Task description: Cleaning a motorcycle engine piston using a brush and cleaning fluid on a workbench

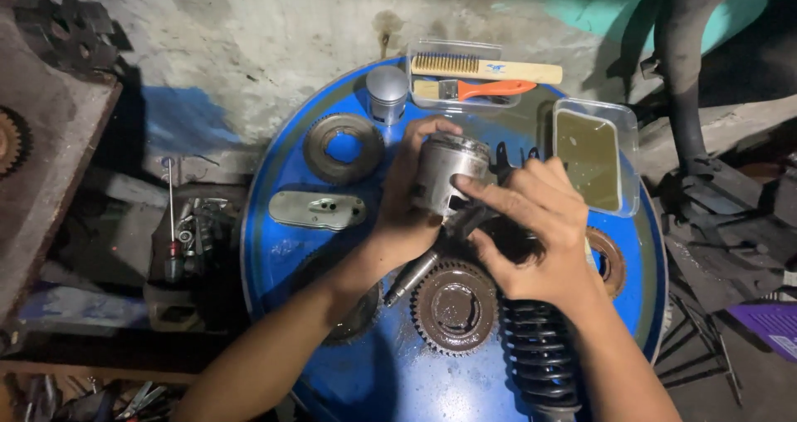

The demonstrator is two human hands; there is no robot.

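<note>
Near the middle of the frame I held a grey metal piston (449,173) above the blue drum top (390,372). My left hand (404,202) wrapped it from the left, fingers curled round its side and over its upper edge. My right hand (538,231) came in from the right, its forefinger and thumb pressed against the piston's lower skirt, the other fingers bent loosely behind.

Just below my hands lay a dark toothed gear (455,307), and a slim metal rod (413,276) slanted beside it. A black coil spring (541,357) ran down toward the bottom edge. Left of centre sat a flat oval metal cover (319,209), and above it a ring-shaped gear (343,147). A second piston (387,92) stood upright near the drum's top edge. Beside it, a clear tray held a wire brush (486,67) and an orange-handled brush (490,88). To the right a clear plastic tub (596,152) held murky brownish liquid. A screwdriver (172,223) stood in the dim clutter at the left.
</note>
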